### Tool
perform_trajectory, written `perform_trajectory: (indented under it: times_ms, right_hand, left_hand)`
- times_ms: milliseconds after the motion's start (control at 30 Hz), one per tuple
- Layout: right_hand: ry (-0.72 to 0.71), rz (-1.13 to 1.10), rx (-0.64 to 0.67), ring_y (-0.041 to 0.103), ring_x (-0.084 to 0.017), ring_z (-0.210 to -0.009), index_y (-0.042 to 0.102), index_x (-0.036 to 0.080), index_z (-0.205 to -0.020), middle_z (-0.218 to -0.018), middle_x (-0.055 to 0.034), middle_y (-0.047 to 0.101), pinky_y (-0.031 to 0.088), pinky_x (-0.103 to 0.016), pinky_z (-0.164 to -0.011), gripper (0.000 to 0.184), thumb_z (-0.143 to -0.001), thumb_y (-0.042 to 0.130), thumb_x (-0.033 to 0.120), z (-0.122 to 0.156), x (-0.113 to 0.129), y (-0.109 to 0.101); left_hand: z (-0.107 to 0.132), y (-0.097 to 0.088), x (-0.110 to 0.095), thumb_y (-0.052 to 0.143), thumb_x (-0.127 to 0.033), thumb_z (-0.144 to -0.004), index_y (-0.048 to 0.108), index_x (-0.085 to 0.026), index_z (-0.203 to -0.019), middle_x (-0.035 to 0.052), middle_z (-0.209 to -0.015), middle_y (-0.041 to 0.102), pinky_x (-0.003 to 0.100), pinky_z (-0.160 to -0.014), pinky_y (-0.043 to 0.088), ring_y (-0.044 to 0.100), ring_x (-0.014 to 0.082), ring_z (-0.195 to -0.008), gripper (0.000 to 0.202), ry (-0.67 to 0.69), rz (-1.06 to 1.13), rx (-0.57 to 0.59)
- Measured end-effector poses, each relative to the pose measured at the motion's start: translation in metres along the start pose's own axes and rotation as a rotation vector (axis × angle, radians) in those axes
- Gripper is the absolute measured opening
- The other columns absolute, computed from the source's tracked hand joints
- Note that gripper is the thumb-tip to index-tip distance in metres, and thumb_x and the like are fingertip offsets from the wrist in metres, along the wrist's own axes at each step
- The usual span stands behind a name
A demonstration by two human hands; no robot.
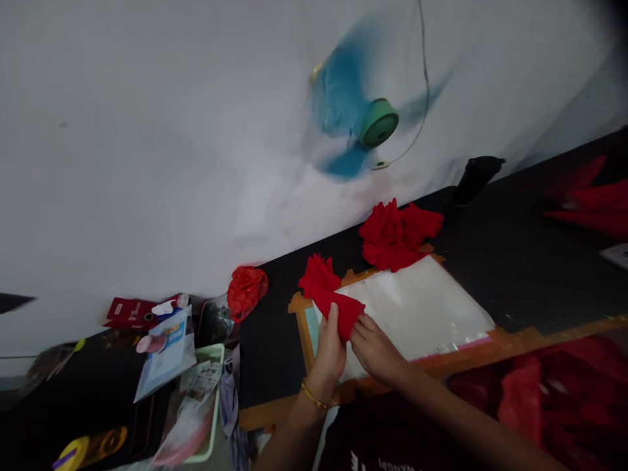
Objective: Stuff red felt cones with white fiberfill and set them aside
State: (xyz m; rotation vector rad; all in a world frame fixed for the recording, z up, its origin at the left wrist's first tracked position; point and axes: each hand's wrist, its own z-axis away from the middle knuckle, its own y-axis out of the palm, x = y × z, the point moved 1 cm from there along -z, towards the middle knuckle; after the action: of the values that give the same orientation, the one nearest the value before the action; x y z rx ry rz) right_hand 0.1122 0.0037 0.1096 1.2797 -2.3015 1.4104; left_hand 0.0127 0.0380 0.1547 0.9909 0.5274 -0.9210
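Observation:
My left hand (328,353) and my right hand (375,350) both pinch a folded red fabric piece (330,292) with a ruffled top, held just above a clear plastic sheet (422,307) on the black table (495,261). My left wrist wears a gold bangle. Behind the sheet lies a pile of finished red fabric flowers (397,235). A crumpled red plastic bag (246,291) sits to the left near the wall.
A spinning blue fan (358,118) with a green hub hangs on the white wall. A black cup (475,178) stands at the back. Red fabric (564,392) fills the lower right, and more red pieces (593,203) lie far right. A green tray (206,399) with papers sits at left.

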Motion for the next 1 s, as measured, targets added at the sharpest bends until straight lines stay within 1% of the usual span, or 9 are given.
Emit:
perform_trajectory:
  times_ms: [100,300,433,500,600,700,800,900,1000]
  right_hand:
    - [0.023,-0.017,0.069,0.058,-0.028,-0.118,0.053,0.011,-0.135,-0.121,-0.0147,0.067,0.053,-0.049,-0.097,0.051,-0.086,0.039,0.007,-0.001,-0.002,0.008]
    - [0.073,-0.157,0.24,0.055,-0.026,-0.125,0.041,0.01,-0.143,-0.132,-0.0163,0.06,0.049,-0.044,-0.103,0.063,-0.081,0.04,0.007,0.007,-0.007,0.003]
    - [0.078,-0.176,0.254,0.055,-0.027,-0.124,0.041,0.012,-0.142,-0.131,-0.0153,0.061,0.05,-0.043,-0.1,0.063,-0.079,0.042,0.007,0.014,-0.009,0.006]
    - [0.067,-0.178,0.228,0.056,-0.027,-0.123,0.043,0.012,-0.139,-0.128,-0.015,0.063,0.05,-0.043,-0.1,0.059,-0.08,0.042,0.008,0.015,-0.009,0.006]
    - [0.05,-0.17,0.235,0.055,-0.027,-0.123,0.05,0.013,-0.131,-0.123,-0.014,0.064,0.049,-0.042,-0.101,0.048,-0.083,0.043,0.011,0.01,-0.004,0.003]
    - [0.035,-0.141,0.278,0.066,-0.025,-0.099,0.061,0.015,-0.11,-0.104,-0.0116,0.07,0.056,-0.037,-0.085,0.03,-0.085,0.044,0.013,0.004,0.002,-0.002]
    - [0.013,-0.094,0.184,0.067,-0.02,-0.079,0.063,0.015,-0.098,-0.088,-0.0087,0.071,0.057,-0.032,-0.072,0.026,-0.084,0.042,0.009,0.003,0.008,-0.008]
    - [-0.028,-0.048,-0.04,0.066,-0.019,-0.098,0.059,0.014,-0.117,-0.109,-0.012,0.07,0.057,-0.032,-0.084,0.04,-0.084,0.04,0.002,0.005,0.011,-0.018]
    - [-0.065,0.042,-0.097,0.062,-0.021,-0.112,0.055,0.011,-0.127,-0.124,-0.0152,0.065,0.054,-0.035,-0.093,0.046,-0.085,0.039,0.002,0.005,0.009,-0.019]
  left_hand:
    - [0.002,-0.003,0.007,0.076,-0.049,-0.074,0.062,-0.015,-0.121,0.0135,-0.12,0.069,0.04,-0.105,0.045,0.064,0.0269,-0.113,0.059,0.049,-0.053,-0.001]
    - [0.003,-0.017,0.017,0.081,-0.045,-0.069,0.063,-0.016,-0.121,0.0139,-0.124,0.067,0.043,-0.11,0.04,0.061,0.0291,-0.117,0.062,0.002,-0.222,-0.022]
    - [0.002,-0.025,0.022,0.08,-0.044,-0.071,0.066,-0.016,-0.118,0.0138,-0.125,0.067,0.044,-0.112,0.038,0.059,0.0296,-0.12,0.057,-0.02,-0.306,0.0]
    - [0.0,-0.028,0.018,0.08,-0.044,-0.071,0.067,-0.015,-0.116,0.0145,-0.123,0.067,0.044,-0.11,0.04,0.059,0.0304,-0.12,0.056,-0.042,-0.301,0.029]
    - [-0.006,-0.029,0.0,0.078,-0.049,-0.071,0.067,-0.017,-0.118,0.0135,-0.124,0.067,0.042,-0.109,0.041,0.059,0.029,-0.12,0.058,-0.027,-0.197,0.038]
    - [-0.011,-0.025,-0.022,0.079,-0.048,-0.07,0.068,-0.017,-0.117,0.0137,-0.119,0.069,0.04,-0.105,0.044,0.062,0.0279,-0.114,0.057,0.012,-0.192,0.02]
    - [-0.014,-0.02,-0.033,0.079,-0.046,-0.07,0.072,-0.011,-0.103,0.0154,-0.102,0.074,0.039,-0.095,0.05,0.068,0.0282,-0.102,0.048,0.013,-0.222,-0.006]
    - [-0.017,-0.019,-0.034,0.074,-0.051,-0.073,0.071,-0.01,-0.097,0.0149,-0.094,0.074,0.036,-0.084,0.054,0.07,0.0257,-0.089,0.048,0.007,-0.126,-0.036]
    - [-0.019,-0.019,-0.027,0.075,-0.051,-0.072,0.069,-0.012,-0.097,0.0106,-0.089,0.074,0.033,-0.079,0.054,0.07,0.0206,-0.078,0.047,-0.051,-0.008,-0.082]
